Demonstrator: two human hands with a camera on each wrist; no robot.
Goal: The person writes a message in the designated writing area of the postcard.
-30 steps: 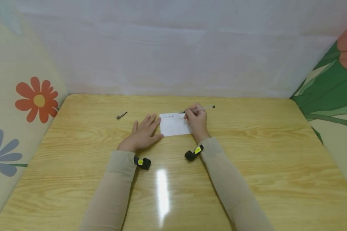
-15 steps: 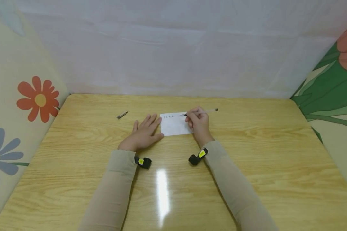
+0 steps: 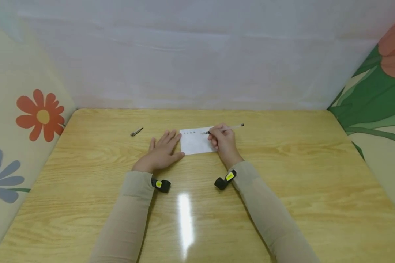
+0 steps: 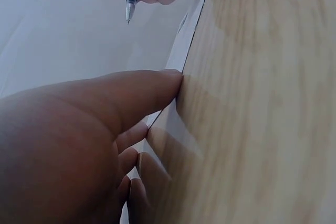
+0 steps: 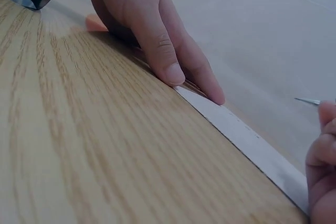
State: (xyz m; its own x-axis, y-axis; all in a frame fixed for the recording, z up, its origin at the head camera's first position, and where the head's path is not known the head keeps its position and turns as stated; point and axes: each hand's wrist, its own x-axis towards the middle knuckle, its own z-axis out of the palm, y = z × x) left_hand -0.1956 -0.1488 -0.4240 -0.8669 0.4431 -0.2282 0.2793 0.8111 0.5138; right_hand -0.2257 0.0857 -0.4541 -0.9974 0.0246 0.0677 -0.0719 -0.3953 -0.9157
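Observation:
A small white sheet of paper (image 3: 197, 144) lies on the wooden table, with a short row of dark handwritten marks along its upper left. My left hand (image 3: 159, 155) rests flat and spread beside it, thumb and fingertips touching its left edge. My right hand (image 3: 225, 144) pinches a clear-barrelled pen (image 3: 233, 127) with a black grip, over the sheet's right side. In the left wrist view the pen's metal tip (image 4: 129, 11) points down, and the right wrist view shows it raised above the paper (image 5: 236, 129). The right palm covers the sheet's right edge.
A pen cap (image 3: 136, 132) lies on the table (image 3: 299, 175) left of the paper, beyond my left hand. A white cloth (image 3: 197, 54) hangs behind the table's far edge. Flower-painted panels (image 3: 39, 117) stand at both sides. Each wrist carries a black camera (image 3: 164, 186).
My right hand has drawn slightly back toward me with the pen, whose tip has shifted from near the sheet's top edge to lower on it. The left hand stays in place.

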